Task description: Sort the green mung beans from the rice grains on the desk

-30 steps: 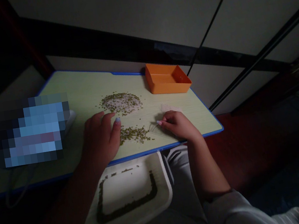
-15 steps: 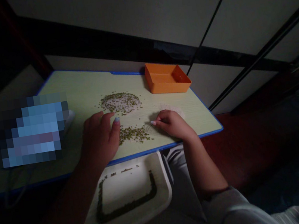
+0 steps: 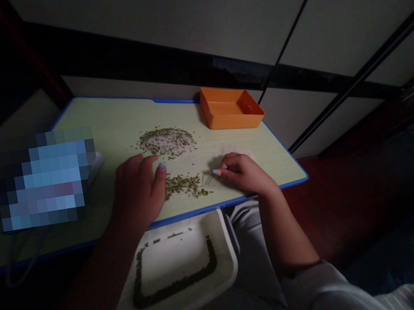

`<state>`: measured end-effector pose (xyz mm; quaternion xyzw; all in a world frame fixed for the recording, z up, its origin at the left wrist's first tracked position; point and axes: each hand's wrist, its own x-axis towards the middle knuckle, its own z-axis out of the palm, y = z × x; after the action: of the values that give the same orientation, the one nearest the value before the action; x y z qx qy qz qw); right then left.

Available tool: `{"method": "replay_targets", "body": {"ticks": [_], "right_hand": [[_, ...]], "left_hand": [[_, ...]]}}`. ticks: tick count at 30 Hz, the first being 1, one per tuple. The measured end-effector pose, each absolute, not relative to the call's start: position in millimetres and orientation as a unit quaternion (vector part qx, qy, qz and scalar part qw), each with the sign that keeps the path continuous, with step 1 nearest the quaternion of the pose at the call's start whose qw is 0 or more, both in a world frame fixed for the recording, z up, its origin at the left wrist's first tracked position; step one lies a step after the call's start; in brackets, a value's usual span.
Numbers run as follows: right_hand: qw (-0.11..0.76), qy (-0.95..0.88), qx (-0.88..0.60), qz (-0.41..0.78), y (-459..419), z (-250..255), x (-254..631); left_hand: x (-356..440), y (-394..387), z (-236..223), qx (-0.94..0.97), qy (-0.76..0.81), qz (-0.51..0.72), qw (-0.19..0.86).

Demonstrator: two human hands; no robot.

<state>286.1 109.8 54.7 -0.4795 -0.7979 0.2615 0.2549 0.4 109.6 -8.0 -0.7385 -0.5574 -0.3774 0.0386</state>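
Observation:
My left hand [image 3: 138, 194] rests at the left end of a small spread of green beans [image 3: 184, 185], its thumb and fingers apart and holding nothing. My right hand [image 3: 243, 170] is closed in a pinch to the right of those beans. Faint thin curved lines show by its fingertips; what it grips is too dark and small to name. Beyond both hands lies a larger heap of green beans mixed with white grains [image 3: 168, 143]. Just behind the right hand is a patch of white grains [image 3: 235, 148], partly hidden by it.
An orange box [image 3: 235, 119] stands at the far right of the blue-edged table [image 3: 107, 118]. A white tub [image 3: 230, 266] with green beans around its bottom sits below the front edge. A blurred-out blue object [image 3: 53, 174] is on the left. Cabinet panels [image 3: 209, 18] rise behind.
My right hand has drawn slightly to the right, away from the near beans, still pinched. My left hand has stayed in place.

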Motion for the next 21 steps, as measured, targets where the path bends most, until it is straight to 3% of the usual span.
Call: {"method": "replay_targets", "body": {"ticks": [21], "right_hand": [[0.275,-0.78,-0.485,0.284,91.4,43.3,284.7]], "left_hand": [[1.3,111.6,-10.0,-0.744,-0.553,-0.369,0.069]]}}
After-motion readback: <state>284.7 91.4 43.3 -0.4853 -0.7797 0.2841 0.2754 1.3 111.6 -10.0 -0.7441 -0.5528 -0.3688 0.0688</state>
